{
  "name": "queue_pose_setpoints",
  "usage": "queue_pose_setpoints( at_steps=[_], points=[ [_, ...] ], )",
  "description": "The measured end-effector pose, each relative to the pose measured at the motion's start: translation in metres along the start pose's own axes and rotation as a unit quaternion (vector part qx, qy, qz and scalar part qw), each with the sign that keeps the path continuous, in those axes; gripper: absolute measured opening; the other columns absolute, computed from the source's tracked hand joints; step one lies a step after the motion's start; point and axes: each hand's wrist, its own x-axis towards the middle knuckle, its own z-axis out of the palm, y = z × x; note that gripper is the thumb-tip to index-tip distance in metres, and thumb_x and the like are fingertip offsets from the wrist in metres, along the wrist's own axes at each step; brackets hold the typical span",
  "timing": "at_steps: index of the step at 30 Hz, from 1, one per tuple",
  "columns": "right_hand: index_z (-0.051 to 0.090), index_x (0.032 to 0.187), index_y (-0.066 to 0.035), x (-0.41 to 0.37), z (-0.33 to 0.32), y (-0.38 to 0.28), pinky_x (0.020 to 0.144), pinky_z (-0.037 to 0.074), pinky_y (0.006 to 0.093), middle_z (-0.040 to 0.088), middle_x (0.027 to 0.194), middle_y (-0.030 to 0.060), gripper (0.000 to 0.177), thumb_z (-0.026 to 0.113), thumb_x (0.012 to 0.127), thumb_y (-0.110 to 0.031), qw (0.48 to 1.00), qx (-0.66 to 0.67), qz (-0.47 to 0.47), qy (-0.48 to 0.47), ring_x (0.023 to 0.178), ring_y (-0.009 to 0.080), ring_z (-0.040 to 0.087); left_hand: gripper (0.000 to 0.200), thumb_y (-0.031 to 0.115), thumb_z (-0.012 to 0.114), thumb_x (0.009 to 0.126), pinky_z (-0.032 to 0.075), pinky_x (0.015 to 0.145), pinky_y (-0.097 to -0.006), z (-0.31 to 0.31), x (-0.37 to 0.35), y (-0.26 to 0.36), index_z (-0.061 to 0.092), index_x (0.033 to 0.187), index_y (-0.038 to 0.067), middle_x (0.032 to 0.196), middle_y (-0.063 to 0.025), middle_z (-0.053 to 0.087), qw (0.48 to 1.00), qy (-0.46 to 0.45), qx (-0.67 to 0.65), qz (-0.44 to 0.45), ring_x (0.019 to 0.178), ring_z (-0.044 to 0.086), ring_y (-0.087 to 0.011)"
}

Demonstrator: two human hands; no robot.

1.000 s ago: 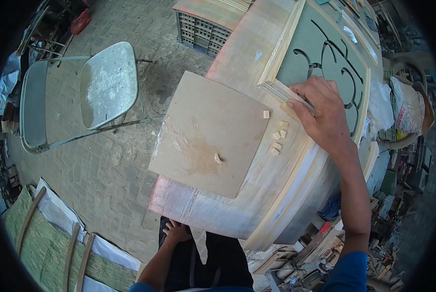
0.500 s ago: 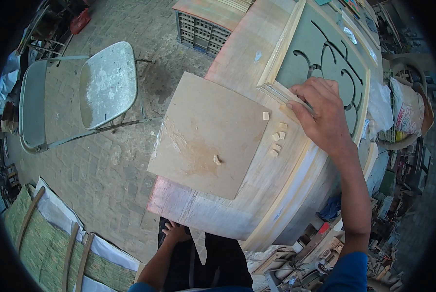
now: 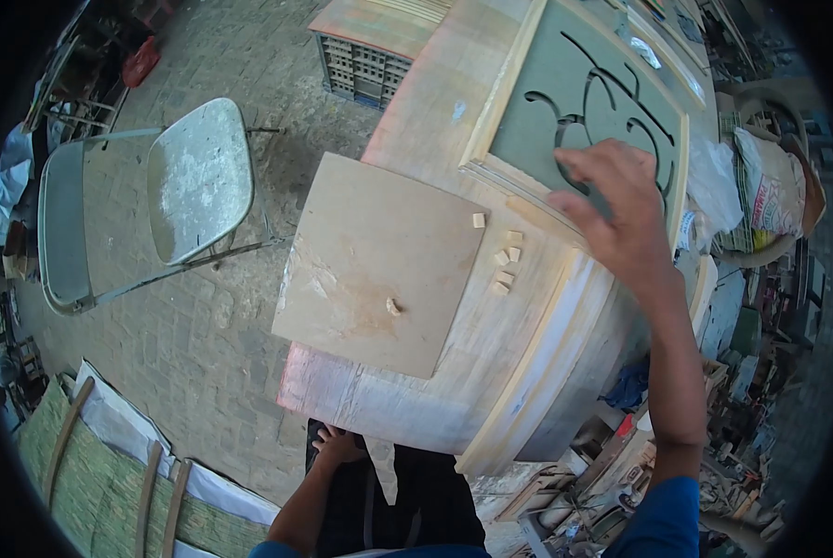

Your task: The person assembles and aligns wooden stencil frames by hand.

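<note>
Pale tabletop (image 3: pixel 426 139), framed green cutout panel (image 3: pixel 612 116)

A flat grey-green panel (image 3: pixel 610 112) with curved, branch-like cutouts lies inside a rectangular pale wooden frame (image 3: pixel 498 91), on the surface (image 3: pixel 412 400), beneath and beyond the right hand (image 3: pixel 616 212), which partly covers the frame's near edge; whether they touch is unclear. Five small pale wooden blocks (image 3: pixel 501 258) lie loosely grouped on the surface to the left of that hand, some angled differently, and a sixth sits farther left at the edge of a flat, roughly square beige board (image 3: pixel 379 256), whose face is stained and bears a small curved pale piece (image 3: pixel 393 307).
</note>
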Motion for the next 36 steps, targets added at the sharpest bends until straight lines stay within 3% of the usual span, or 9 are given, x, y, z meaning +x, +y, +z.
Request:
queue_pose_setpoints(
  at_steps=[2,4,5,12,18,22,27,31,36],
  points=[
    [0.063,0.094,-0.001,-0.014,-0.018,0.007,0.082,0.039,0.0329,0.059,0.084,0.0080,0.013,0.067,0.087,-0.011,0.999,0.012,0.023,0.021,0.080,0.0222,0.055,0.109,0.070,0.067,0.070,0.016,0.106,-0.0738,-0.004,-0.003,0.000,0.018,0.155,0.023,0.157,-0.0334,-0.004,1.000,-0.002,0.000,-0.001,0.141,0.002,-0.0589],
    [0.060,0.090,0.000,-0.039,-0.038,0.014,0.071,0.040,0.0283,0.057,0.080,0.0078,0.012,0.060,0.094,-0.011,0.971,0.155,0.137,0.122,0.073,0.0184,0.053,0.109,0.071,0.067,0.070,0.017,0.106,-0.0733,-0.014,-0.010,-0.003,0.018,0.155,0.024,0.157,-0.0334,-0.004,1.000,-0.007,0.015,0.001,0.141,0.003,-0.0588],
    [0.054,0.084,0.000,-0.052,-0.046,0.021,0.062,0.036,0.0238,0.053,0.076,0.0045,0.019,0.053,0.099,-0.011,0.964,0.172,0.116,0.164,0.069,0.0117,0.046,0.110,0.072,0.068,0.069,0.017,0.106,-0.0731,-0.019,-0.013,-0.003,0.018,0.155,0.025,0.157,-0.0336,-0.004,1.000,-0.019,0.005,0.003,0.141,0.003,-0.0587],
    [0.047,0.075,-0.001,-0.174,-0.099,0.010,0.056,0.030,0.0233,0.044,0.066,0.0004,0.028,0.050,0.101,-0.013,0.867,0.191,0.373,0.268,0.062,0.0064,0.038,0.110,0.074,0.066,0.068,0.012,0.114,-0.0643,-0.028,0.001,-0.021,0.018,0.155,0.026,0.160,-0.0256,0.002,0.997,-0.015,0.032,0.069,0.143,-0.004,-0.0548],
    [0.055,0.084,0.002,-0.237,-0.082,0.000,0.062,0.040,0.0240,0.054,0.076,0.0051,0.021,0.053,0.100,-0.012,0.871,0.175,0.371,0.271,0.068,0.0103,0.049,0.099,0.069,0.063,0.075,0.008,0.113,-0.0663,-0.061,-0.031,0.009,0.025,0.153,0.022,0.159,-0.0232,0.014,0.990,-0.006,0.082,0.113,0.142,-0.001,-0.0566],
    [0.061,0.095,0.002,-0.258,-0.074,-0.004,0.067,0.045,0.0267,0.062,0.089,0.0099,0.008,0.057,0.096,-0.005,0.869,0.183,0.384,0.252,0.075,0.0146,0.058,0.098,0.072,0.061,0.076,0.011,0.115,-0.0600,-0.082,-0.054,0.039,0.027,0.153,0.023,0.160,-0.0194,0.017,0.988,-0.040,0.081,0.127,0.146,0.004,-0.0481],
    [0.061,0.089,0.002,-0.276,-0.053,-0.014,0.061,0.046,0.0321,0.060,0.078,0.0128,0.007,0.067,0.087,-0.002,0.880,0.202,0.339,0.264,0.069,0.0252,0.059,0.098,0.073,0.060,0.076,0.011,0.114,-0.0616,-0.080,-0.055,0.037,0.027,0.153,0.023,0.160,-0.0199,0.017,0.986,-0.014,0.128,0.106,0.145,0.005,-0.0499],
    [0.052,0.076,0.001,-0.293,-0.034,-0.023,0.053,0.038,0.0348,0.051,0.066,0.0105,0.022,0.069,0.087,-0.007,0.865,0.229,0.347,0.282,0.057,0.0259,0.050,0.098,0.073,0.060,0.076,0.012,0.113,-0.0629,-0.079,-0.050,0.046,0.027,0.153,0.022,0.159,-0.0204,0.017,0.983,0.003,0.158,0.091,0.144,0.005,-0.0514],
    [0.052,0.076,-0.001,-0.296,-0.028,-0.023,0.053,0.037,0.0366,0.050,0.065,0.0098,0.018,0.067,0.086,-0.004,0.860,0.249,0.334,0.294,0.057,0.0261,0.049,0.098,0.074,0.059,0.076,0.012,0.113,-0.0645,-0.073,-0.043,0.033,0.027,0.153,0.022,0.159,-0.0209,0.017,0.980,0.022,0.183,0.078,0.143,0.006,-0.0532]
  ],
)
